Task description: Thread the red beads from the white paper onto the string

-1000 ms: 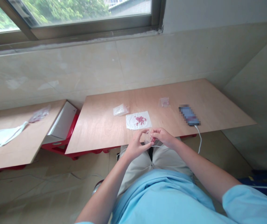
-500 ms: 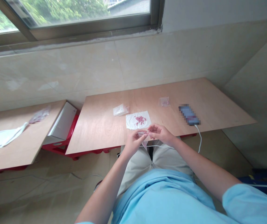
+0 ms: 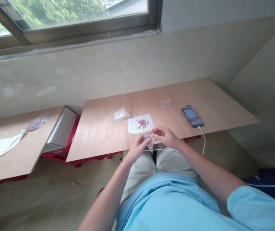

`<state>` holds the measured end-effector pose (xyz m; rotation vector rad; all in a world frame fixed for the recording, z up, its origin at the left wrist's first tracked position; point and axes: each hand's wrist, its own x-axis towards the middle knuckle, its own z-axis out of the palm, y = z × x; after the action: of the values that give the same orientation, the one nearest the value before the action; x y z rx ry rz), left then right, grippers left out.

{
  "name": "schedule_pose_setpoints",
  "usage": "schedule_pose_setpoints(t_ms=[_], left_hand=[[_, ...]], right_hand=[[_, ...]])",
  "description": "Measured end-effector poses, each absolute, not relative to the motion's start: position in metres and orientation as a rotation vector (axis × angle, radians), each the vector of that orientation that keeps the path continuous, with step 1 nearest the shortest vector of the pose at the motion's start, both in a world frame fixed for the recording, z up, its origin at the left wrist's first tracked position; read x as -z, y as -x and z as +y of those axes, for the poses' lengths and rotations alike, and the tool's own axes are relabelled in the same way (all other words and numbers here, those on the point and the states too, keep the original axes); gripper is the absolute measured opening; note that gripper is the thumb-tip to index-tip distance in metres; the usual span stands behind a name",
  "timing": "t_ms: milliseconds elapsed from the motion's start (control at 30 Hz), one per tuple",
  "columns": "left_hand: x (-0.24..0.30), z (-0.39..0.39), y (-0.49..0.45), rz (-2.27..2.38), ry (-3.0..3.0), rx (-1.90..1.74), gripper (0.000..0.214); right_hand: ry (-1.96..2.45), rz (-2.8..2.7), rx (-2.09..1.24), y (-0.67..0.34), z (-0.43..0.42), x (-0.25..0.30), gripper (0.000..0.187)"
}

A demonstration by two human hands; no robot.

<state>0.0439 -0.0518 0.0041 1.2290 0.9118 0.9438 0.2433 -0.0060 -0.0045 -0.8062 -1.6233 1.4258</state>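
A small clear plastic bag (image 3: 149, 142) with something pinkish inside hangs at the table's front edge, above my lap. My left hand (image 3: 138, 147) pinches its left side between thumb and fingers. My right hand (image 3: 165, 136) has its thumb and fingertips closed at the bag's upper right edge; what lies exactly between them is too small to make out. Just beyond my hands, a white cloth-like sheet (image 3: 133, 127) lies flat on the table, with several small red beads (image 3: 142, 124) heaped on it.
On the wooden table (image 3: 99, 128) lie a stack of clear bags (image 3: 122, 114), a small bag with pink contents (image 3: 167, 103) and a phone (image 3: 192, 116) on a white cable (image 3: 203, 141). Another table (image 3: 7, 166) at left holds papers (image 3: 3, 146) and a plastic bag (image 3: 37, 122).
The bag between my hands has turned and spread, so more of its clear face shows. My hands stay close together; the whole view has shifted slightly.
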Motion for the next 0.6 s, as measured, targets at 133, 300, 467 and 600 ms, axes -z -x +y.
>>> schedule_pose_setpoints(t_ms=[133, 300, 467, 600], left_hand=[[-0.003, -0.053, -0.042, 0.973, -1.174, -0.947, 0.04], [-0.003, -0.052, -0.042, 0.949, -1.216, -0.952, 0.041], [-0.001, -0.05, -0.043, 0.955, -1.258, -1.01, 0.035], [0.001, -0.05, -0.043, 0.97, -1.255, -1.021, 0.036]], right_hand=[[0.828, -1.719, -1.346, -0.243, -0.011, -0.001, 0.021], [0.821, -1.764, -1.301, -0.243, -0.013, -0.001, 0.017], [0.805, -1.851, -1.308, -0.244, -0.014, -0.004, 0.012], [0.805, -1.843, -1.364, -0.243, -0.016, -0.008, 0.011]])
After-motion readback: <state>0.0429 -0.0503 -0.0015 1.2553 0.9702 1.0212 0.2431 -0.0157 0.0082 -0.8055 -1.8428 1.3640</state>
